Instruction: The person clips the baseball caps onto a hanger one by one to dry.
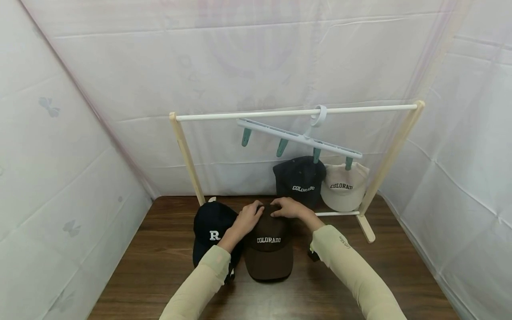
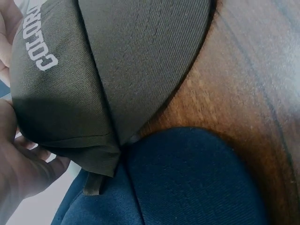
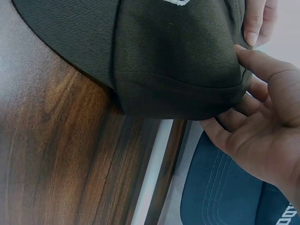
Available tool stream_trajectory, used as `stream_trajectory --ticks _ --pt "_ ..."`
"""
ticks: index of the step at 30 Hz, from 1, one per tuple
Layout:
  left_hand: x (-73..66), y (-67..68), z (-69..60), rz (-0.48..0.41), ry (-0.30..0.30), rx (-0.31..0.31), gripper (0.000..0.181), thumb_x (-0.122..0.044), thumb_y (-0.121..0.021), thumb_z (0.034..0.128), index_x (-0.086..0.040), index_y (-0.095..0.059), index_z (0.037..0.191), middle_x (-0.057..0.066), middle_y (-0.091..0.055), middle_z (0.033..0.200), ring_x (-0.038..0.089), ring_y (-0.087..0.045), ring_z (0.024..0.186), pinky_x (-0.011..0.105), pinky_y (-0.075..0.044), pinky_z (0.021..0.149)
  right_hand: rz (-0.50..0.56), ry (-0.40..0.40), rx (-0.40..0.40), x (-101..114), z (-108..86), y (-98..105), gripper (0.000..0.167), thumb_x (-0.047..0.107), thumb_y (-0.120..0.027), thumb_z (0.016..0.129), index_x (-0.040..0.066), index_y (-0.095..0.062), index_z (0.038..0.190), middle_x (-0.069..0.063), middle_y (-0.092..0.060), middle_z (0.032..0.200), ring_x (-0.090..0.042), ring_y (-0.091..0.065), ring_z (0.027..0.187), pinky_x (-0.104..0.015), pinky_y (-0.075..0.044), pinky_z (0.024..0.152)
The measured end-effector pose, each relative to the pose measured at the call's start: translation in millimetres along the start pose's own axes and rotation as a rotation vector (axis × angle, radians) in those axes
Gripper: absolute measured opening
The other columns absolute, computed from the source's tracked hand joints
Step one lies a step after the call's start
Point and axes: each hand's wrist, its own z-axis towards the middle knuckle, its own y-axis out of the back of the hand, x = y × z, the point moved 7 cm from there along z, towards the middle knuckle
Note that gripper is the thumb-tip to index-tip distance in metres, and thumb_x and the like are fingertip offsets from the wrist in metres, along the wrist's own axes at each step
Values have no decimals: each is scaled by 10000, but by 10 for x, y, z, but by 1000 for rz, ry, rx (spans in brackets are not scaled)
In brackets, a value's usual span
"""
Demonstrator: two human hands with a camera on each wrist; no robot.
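Head view: left hand (image 1: 249, 218) and right hand (image 1: 290, 208) pinch the brown COLORADO baseball cap (image 1: 269, 249), crown (image 1: 272, 226) between their fingers, brim (image 1: 269, 266) jutting toward the wearer! Just beside the left fingers, the navy R cap (image 1: 210, 222) seems to touch it, so a sideways tug could drag both

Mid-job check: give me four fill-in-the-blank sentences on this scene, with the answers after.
1. The left hand and right hand hold the brown baseball cap, lettered ____.
2. The navy baseball cap beside the left forearm bears the single letter ____.
3. The white hanger on the rail carries ____ green clips.
4. Left or right: the cream baseball cap is nearest the hanger's ____ end.

Missing words: COLORADO; R; four; right.
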Motion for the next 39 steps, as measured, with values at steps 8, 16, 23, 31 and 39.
stream_trajectory --ticks 8,16,23,31,39 --pt "-11 -5 -22 -4 2 -3 298 -292 -457 1107 -104 -601 1289 113 -677 1198 261 -681 985 429 -544 778 25 10 -16 -13 -3 -33 276 171 -692 986 42 -683 1229 -71 -701 1115 -182 -650 945 -343 -519 831" --pt "-25 5 -53 -12 1 -11 300 -300 -447 1108 -105 -605 1274 112 -683 1167 236 -683 922 395 -539 727 37 32 -29 3 -4 -43 210 144 -630 1020 41 -695 1191 -78 -704 1096 -188 -653 924 -355 -520 819" --pt "-35 -9 -67 -19 -8 -3 292 -283 -444 1111 -90 -600 1264 111 -685 1111 220 -682 883 376 -535 698 25 51 -29 0 -9 -42 209 139 -614 1027 26 -703 1179 -90 -713 1100 -193 -658 933 -355 -522 828" --pt "-98 -71 -89 -26 -31 -26 283 -270 -444 1111 -75 -601 1243 120 -686 1083 230 -686 883 371 -540 713 8 71 -5 -32 -49 -3 200 137 -623 1021 30 -719 1160 -84 -718 1091 -174 -654 904 -345 -519 817" --pt "-173 -112 -133 -24 -40 -42 275 -274 -441 1112 -85 -611 1218 102 -693 1070 213 -690 889 349 -541 726 -12 111 28 -83 -78 20 211 154 -636 1016 42 -725 1171 -64 -722 1097 -125 -640 890 -310 -512 812"
